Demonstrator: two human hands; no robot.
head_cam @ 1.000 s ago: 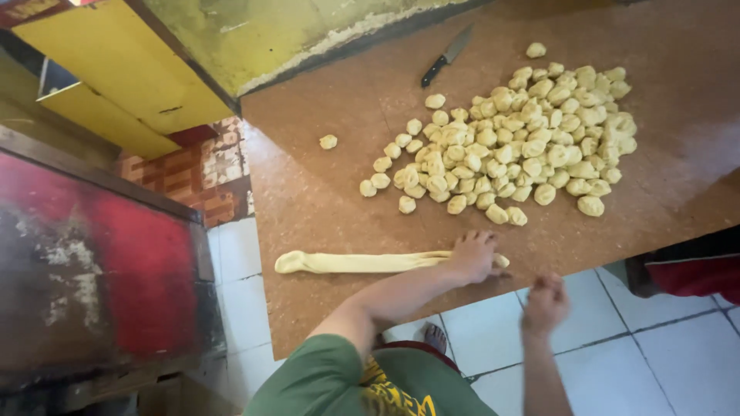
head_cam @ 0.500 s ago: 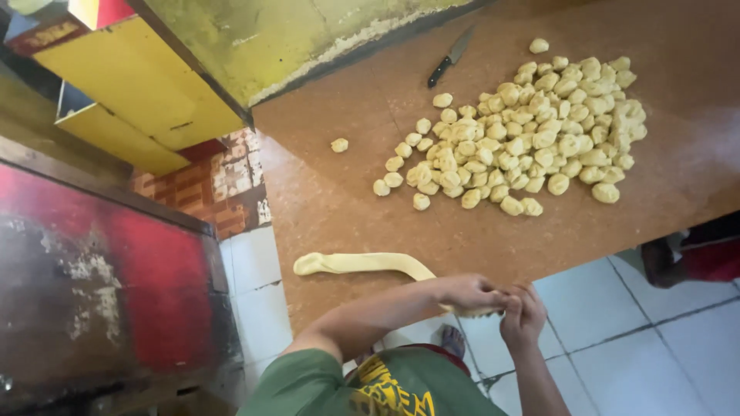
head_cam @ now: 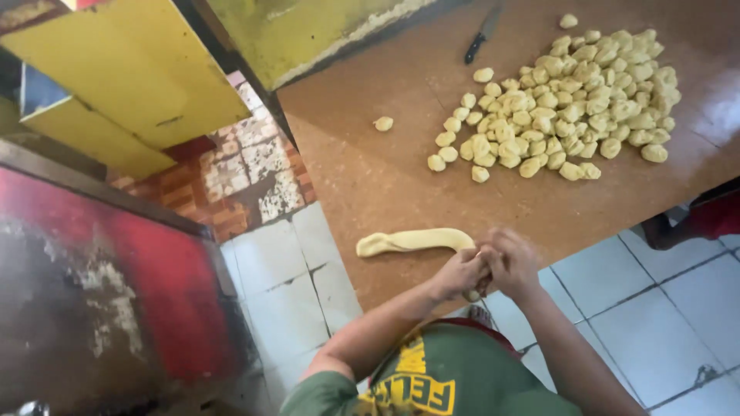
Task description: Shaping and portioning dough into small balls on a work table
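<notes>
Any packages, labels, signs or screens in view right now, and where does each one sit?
No packages, signs or screens in view.
Print on shirt: yellow block lettering on the green fabric, bottom centre, below the hands.
Elsewhere only a wooden table with a dough roll, a pile of dough pieces and a knife.

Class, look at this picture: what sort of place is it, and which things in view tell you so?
Probably a small bakery or snack-making kitchen: a brown worktable holds a pile of cut dough pieces, a dough rope and a knife, above a tiled floor.
</notes>
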